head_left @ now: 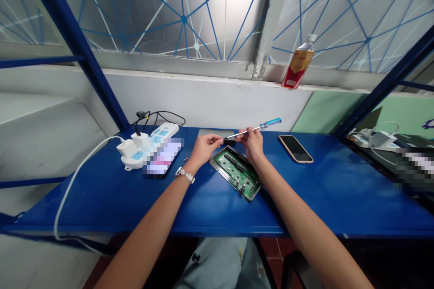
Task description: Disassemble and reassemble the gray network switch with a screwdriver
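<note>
Even, moderately bright light fills the view, strongest at the frosted window [233, 4], where a whitish glare washes out part of the pane. The blue desk [203, 210] carries a soft sheen; the space beneath it is dark. Wide-angle distortion stretches the edges and slants the blue post [76, 43]. Fine detail on the circuit board [233, 174] is soft, and blocky pixelation masks a phone screen [166, 156] and a patch at far right.
</note>
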Tool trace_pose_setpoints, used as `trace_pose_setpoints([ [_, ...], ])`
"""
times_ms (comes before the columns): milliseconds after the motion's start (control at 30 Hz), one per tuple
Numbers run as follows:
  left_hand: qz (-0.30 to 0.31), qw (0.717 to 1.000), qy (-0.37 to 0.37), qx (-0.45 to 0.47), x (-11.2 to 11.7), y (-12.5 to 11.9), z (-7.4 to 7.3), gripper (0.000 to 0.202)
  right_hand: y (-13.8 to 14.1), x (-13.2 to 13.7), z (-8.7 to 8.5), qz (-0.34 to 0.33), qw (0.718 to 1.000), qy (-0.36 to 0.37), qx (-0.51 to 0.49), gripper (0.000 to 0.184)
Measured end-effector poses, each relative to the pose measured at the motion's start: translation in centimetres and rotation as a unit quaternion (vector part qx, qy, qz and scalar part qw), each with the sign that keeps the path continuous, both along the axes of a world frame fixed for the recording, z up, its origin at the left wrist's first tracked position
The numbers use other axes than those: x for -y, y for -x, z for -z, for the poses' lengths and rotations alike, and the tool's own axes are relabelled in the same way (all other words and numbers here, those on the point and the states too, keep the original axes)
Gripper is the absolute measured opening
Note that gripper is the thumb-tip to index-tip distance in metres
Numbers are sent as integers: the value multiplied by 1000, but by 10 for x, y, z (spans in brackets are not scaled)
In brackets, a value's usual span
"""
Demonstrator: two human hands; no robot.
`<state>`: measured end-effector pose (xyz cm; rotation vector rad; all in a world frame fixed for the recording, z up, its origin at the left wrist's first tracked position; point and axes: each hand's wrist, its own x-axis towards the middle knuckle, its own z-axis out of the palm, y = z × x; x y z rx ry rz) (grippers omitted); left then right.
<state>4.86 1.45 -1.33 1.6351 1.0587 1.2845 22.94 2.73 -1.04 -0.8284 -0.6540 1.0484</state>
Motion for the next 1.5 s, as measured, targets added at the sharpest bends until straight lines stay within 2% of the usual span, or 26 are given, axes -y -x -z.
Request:
trace_pose_setpoints([
  [300, -15, 997, -57, -50, 4, 0, -1, 17, 0, 0, 2, 0, 1000, -10, 26, 13],
  [467, -53, 995, -74, -47, 1, -1, 2, 14, 0, 0, 3, 2, 1000, -9, 23, 18],
  [800, -35, 993, -87, -78, 9, -2, -5, 15, -2, 3, -2, -8, 1000, -5, 14, 11],
  [933, -46, 993, -91, -52, 10, -5, -4, 17, -2, 3, -4, -11, 1000, 5, 0, 11],
  [1167, -71, 994, -60, 59, 6, -13, 0, 26, 1, 5, -4, -48, 997, 23, -58, 11],
  [1367, -137, 981, -140, -5, 14, -15, -4, 24, 7, 8, -3, -70, 991, 39, -107, 12],
  [1500, -156, 969, -184, -51, 16, -2, -15, 22, 1, 4, 0, -49, 991, 53, -115, 14],
])
